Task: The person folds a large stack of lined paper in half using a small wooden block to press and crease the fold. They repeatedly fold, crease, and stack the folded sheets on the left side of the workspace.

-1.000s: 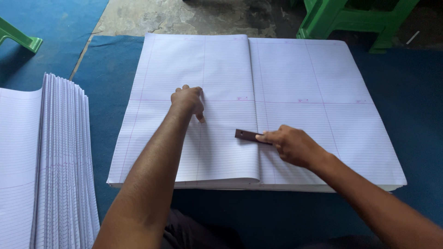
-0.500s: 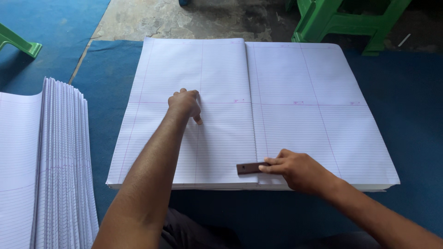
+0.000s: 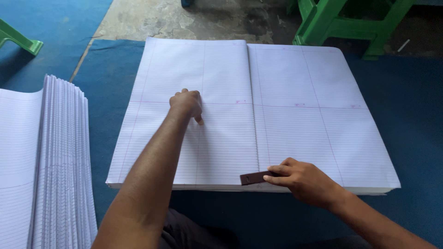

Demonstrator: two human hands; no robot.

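A thick stack of large white ruled sheets (image 3: 300, 87) lies folded open on blue matting, with its crease running from far to near at the middle. My left hand (image 3: 186, 104) presses down on the left half, fingers curled, holding nothing. My right hand (image 3: 302, 180) grips a small dark brown flat block (image 3: 254, 177) at the near end of the crease, right at the stack's front edge.
A second pile of folded ruled sheets (image 3: 50, 161) stands at the left, its edges fanned. Green plastic stool legs (image 3: 337, 23) rise at the back right, another green leg (image 3: 18, 41) at far left. Bare concrete floor (image 3: 184, 18) lies beyond the blue matting (image 3: 410, 101).
My right hand has drawn the brown block along the crease toward me, from mid-sheet to the front edge. My left hand has stayed pressed on the left page.
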